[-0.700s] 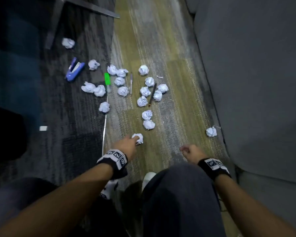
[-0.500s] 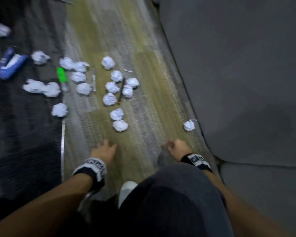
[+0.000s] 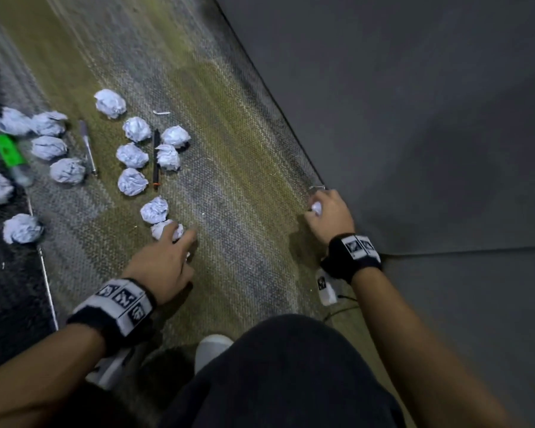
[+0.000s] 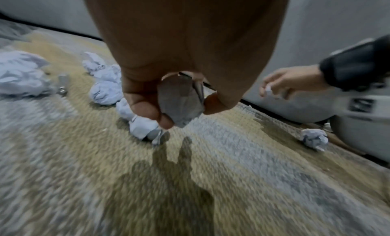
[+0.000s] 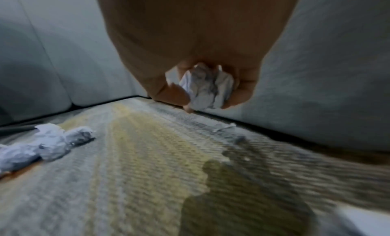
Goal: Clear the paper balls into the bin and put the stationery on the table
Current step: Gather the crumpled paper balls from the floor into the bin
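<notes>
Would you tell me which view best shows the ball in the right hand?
The right wrist view: the paper ball fills the fingers, creases plain. The head view shows a white sliver; the left wrist view, a blurred speck.

I see a rough woven carpet (image 3: 235, 168) that looks dull, not shiny. The paper balls (image 3: 132, 155) are crumpled white paper, all creases and folds. One ball (image 5: 207, 87) in my right hand (image 3: 329, 216) is wrinkly too (with grey marks on it). The wall (image 3: 414, 103) looks smooth and matt. The wristbands (image 3: 354, 254) look like soft black cloth. The green marker (image 3: 8, 152) looks like smooth plastic.
</notes>
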